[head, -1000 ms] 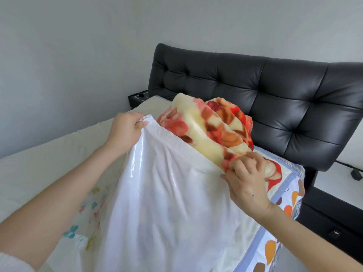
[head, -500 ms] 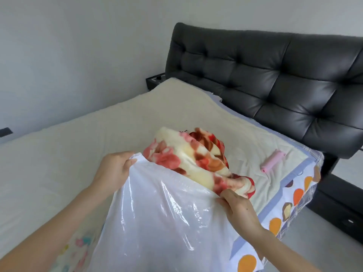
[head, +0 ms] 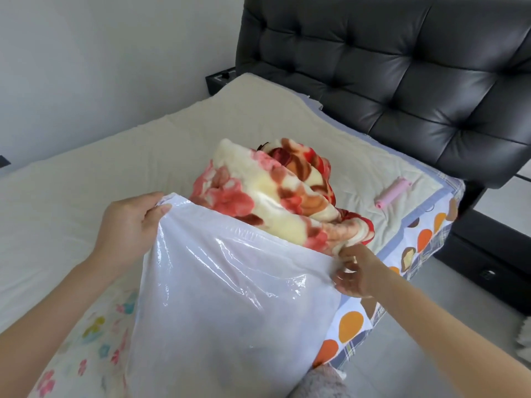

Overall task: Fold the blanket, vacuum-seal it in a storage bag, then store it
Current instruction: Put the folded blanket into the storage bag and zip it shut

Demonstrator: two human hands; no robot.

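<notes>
A folded cream blanket with red and brown flowers (head: 275, 193) sticks halfway out of the mouth of a glossy white plastic storage bag (head: 230, 297) that lies on the bed. My left hand (head: 129, 222) pinches the bag's upper left corner at the opening. My right hand (head: 356, 271) grips the right end of the bag's opening, just under the blanket's lower edge. The part of the blanket inside the bag is hidden by the white plastic.
The bed (head: 86, 202) has a cream sheet and a dotted side panel. A small pink cylinder (head: 393, 192) lies near the bed's right edge. A black tufted headboard (head: 402, 67) rises behind. Grey floor lies to the right, and a flower-printed plastic sheet (head: 86, 340) lies under the bag.
The bag and blanket have come down from an upright hold onto the bed. My right hand has slid from the blanket's edge down to the rim of the bag.
</notes>
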